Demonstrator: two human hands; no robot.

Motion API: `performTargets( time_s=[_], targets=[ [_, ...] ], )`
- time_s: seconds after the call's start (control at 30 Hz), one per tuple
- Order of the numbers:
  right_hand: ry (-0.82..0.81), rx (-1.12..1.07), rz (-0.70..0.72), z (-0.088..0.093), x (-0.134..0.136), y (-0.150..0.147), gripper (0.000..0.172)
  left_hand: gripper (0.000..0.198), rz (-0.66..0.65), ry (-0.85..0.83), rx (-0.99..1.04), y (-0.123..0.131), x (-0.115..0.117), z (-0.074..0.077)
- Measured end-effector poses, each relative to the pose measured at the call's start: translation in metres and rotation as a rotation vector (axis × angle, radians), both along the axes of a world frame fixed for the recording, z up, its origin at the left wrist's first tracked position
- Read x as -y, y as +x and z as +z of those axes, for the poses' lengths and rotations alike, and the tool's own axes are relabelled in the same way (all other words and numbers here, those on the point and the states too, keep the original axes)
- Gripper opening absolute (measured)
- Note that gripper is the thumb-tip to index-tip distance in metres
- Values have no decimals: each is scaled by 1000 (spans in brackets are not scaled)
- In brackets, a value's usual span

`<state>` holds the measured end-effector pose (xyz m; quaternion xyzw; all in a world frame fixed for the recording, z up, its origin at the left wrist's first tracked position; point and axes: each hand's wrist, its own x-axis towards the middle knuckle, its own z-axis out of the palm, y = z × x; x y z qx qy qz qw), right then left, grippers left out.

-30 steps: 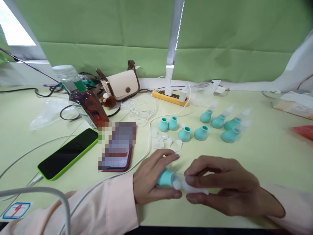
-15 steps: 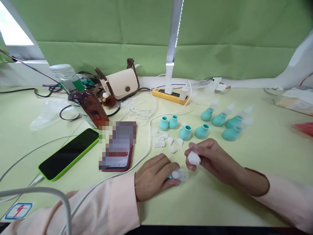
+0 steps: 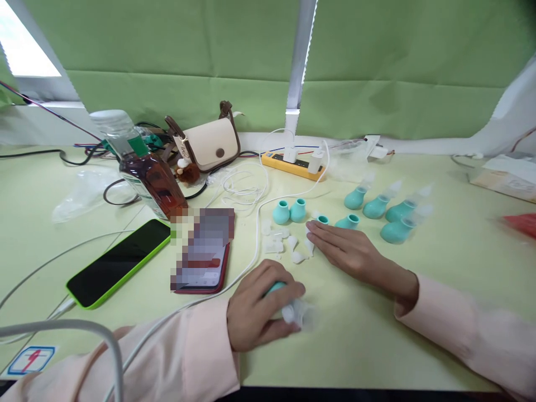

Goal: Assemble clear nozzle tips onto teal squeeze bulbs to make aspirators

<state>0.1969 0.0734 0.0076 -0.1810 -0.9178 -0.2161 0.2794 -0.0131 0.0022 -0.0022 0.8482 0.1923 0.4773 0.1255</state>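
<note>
My left hand [image 3: 263, 307] is closed round a teal rubber bulb [image 3: 276, 287] with a clear plastic nozzle [image 3: 304, 315] pointing right, low over the table. The nozzle is blurred. My right hand [image 3: 352, 248] reaches palm down, its fingers straight and side by side; the thumb is hidden beneath. Its fingertips are at a small white tip [image 3: 310, 247]. Beside them are other white tips [image 3: 298, 257] and several clear plastic parts [image 3: 274, 244]. An open teal bulb [image 3: 322, 219] is partly hidden behind the right hand, with another bulb [image 3: 347, 222] next to it.
Two open bulbs [image 3: 290, 212] stand behind the small parts. Several bulbs with clear nozzles [image 3: 397, 230] lie at the right. On the left are a green-cased phone [image 3: 119, 265], a red-cased phone [image 3: 205, 251], a bottle [image 3: 151, 178] and a handbag [image 3: 211, 144]. A yellow power strip [image 3: 276, 162] trails white cables.
My right hand has moved away from the left, up to the small white tips; the white piece it held no longer shows. My left hand has tilted the bulb and nozzle slightly downward.
</note>
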Motion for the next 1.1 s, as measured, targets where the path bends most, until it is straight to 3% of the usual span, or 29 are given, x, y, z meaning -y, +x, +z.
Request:
performTargets(
  time_s=[0.13, 0.2, 0.33, 0.43, 0.5, 0.57, 0.7, 0.83, 0.93, 1.1],
  targets=[
    [48, 92, 16, 7, 3, -2, 21, 23, 3, 170, -52, 7, 6, -2],
    [70, 93, 22, 7, 2, -2, 21, 21, 45, 178, -102, 9, 9, -5],
    [69, 48, 40, 1, -1, 0, 22, 17, 198, 43, -269, 8, 8, -8],
    [-12, -107, 106, -1, 3, -2, 24, 20, 316, -120, -377, 6, 3, -7],
    [-169, -280, 118, -1, 9, -6, 26, 22, 351, -183, -422, 5, -1, -5],
    [-443, -388, 113, 2, 18, -10, 27, 22, 370, -213, -454, 5, -3, -3],
    [-1003, -275, 121, 10, 36, -17, 26, 24, 364, -178, -448, 6, -3, -1],
    [-1241, -161, -10, 12, 46, -22, 17, 21, 329, -162, -389, 7, 0, -1],
    [-1227, -210, 5, 10, 51, -24, 14, 17, 320, -264, -289, 7, 4, -3],
    [-1043, -314, 157, 4, 55, -23, 18, 35, 293, -319, -142, 8, 14, -5]
  ],
)
